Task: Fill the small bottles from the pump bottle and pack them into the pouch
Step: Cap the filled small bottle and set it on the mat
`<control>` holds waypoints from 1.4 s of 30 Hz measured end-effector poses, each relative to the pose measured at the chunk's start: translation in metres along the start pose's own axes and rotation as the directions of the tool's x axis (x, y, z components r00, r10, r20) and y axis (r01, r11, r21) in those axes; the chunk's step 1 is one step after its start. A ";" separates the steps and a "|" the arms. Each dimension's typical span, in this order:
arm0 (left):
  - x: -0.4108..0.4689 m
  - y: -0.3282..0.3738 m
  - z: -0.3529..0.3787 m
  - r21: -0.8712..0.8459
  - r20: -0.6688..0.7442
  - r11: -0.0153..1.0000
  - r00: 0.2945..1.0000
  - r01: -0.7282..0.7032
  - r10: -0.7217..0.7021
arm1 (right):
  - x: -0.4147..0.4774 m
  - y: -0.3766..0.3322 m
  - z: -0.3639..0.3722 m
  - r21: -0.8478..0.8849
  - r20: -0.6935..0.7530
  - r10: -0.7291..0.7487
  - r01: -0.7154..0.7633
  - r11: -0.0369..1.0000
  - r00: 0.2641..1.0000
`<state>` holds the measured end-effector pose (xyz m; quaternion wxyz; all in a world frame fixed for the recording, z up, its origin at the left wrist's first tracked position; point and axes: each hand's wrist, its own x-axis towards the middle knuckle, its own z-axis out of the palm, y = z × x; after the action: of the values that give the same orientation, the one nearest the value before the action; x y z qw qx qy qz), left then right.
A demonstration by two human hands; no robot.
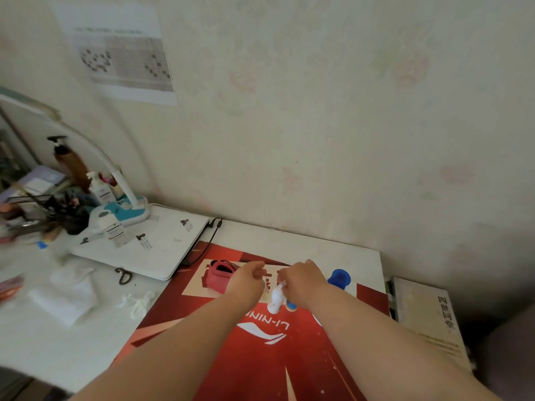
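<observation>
Well clear of table [318, 244] edges, right hand [304, 280] grips pump bottle [275, 299].

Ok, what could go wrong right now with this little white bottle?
The small white bottle is tilted, and the right hand grips only its top, so it might slip or spill onto the red surface. The blue-and-white item close beside it could get knocked.

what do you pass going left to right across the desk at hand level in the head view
scissors → pink pouch → left hand → right hand pinching the small white bottle → blue container → book
</observation>
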<state>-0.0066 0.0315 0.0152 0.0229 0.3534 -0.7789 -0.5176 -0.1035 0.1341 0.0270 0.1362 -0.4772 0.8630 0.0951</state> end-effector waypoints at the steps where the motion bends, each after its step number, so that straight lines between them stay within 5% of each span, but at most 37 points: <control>1: 0.001 -0.001 -0.002 -0.005 -0.009 1.000 1.000 0.011 -0.011 | 0.002 -0.002 -0.002 -0.013 0.011 -0.001 0.001 1.000 1.000; 33: 0.018 -0.011 -0.013 0.063 -0.024 0.993 0.994 0.104 -0.103 | 0.022 -0.004 -0.004 -0.145 0.125 -0.001 0.020 0.989 0.992; 42: 0.030 -0.020 -0.006 0.298 0.014 0.954 1.000 0.021 -0.026 | 0.017 0.011 0.005 -0.047 -0.065 0.042 -0.045 0.998 0.997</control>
<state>-0.0162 0.0050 -0.0078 -0.0437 0.3575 -0.8438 -0.3978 -0.1211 0.1275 0.0171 0.0950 -0.4641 0.8746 0.1037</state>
